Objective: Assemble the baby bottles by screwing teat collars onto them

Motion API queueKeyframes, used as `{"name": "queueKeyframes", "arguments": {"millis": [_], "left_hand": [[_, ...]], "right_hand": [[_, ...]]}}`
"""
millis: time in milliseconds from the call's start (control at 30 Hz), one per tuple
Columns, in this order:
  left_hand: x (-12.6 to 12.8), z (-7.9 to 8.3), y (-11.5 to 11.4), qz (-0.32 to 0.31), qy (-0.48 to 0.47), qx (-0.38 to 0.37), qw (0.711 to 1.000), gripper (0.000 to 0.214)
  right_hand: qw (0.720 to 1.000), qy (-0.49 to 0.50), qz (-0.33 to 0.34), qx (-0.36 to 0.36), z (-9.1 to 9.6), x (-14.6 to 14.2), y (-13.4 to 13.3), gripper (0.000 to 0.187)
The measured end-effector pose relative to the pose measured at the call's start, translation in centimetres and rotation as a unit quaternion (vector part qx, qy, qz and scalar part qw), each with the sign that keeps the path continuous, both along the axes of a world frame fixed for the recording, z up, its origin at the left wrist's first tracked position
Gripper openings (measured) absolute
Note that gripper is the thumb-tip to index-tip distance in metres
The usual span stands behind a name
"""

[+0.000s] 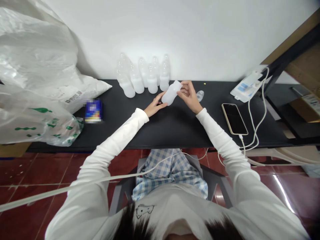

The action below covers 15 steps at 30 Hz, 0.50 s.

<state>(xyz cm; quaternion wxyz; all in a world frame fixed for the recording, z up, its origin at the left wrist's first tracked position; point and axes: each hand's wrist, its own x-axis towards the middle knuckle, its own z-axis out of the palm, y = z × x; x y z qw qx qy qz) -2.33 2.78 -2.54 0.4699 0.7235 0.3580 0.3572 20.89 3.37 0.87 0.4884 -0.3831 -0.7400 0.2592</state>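
A bottle [170, 94] was gripped over the table [175, 130], its lower end by the left hand [156, 106], its upper end by the right hand [188, 95]. From it, more bottles [152, 83] were grouped at ten o'clock, rear ones partly hidden; a clear piece [200, 95] was seen at three, a phone [235, 119] at four. At nine, bags [37, 66] were cut off, and a box [93, 111] was blurred by pixelation.

Arms [116, 136] reach fwd, L grip [155, 106] cupped, R grip [189, 95] curled.
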Motion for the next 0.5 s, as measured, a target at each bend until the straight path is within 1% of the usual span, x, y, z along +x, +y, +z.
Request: {"name": "queueKeyframes", "arguments": {"millis": [67,167,233,300,400,500], "left_hand": [[-0.1,0.0,0.0,-0.009,0.006,0.004,1.0,0.07],[-0.2,-0.2,0.1,-0.011,0.023,0.005,1.0,0.072],[-0.3,-0.4,0.2,-0.009,0.031,0.001,0.999,0.069],[-0.3,-0.5,0.3,-0.005,0.033,-0.006,0.999,0.064],[-0.2,-0.3,0.1,0.002,0.033,-0.015,0.999,0.056],[0.0,0.1,-0.1,0.006,0.034,-0.021,0.999,0.05]], "right_hand": [[1.0,-0.015,-0.024,0.006,0.9,0.0,1.2,0.045],[0.992,-0.057,-0.103,0.042,2.2,0.3,3.5,0.046],[0.979,-0.095,-0.165,0.078,2.8,0.7,5.0,0.047],[0.963,-0.137,-0.214,0.092,3.0,1.2,6.3,0.047],[0.941,-0.209,-0.26,0.052,2.4,1.7,7.5,0.045],[0.92,-0.266,-0.289,-0.005,1.8,2.1,7.6,0.046]]}}
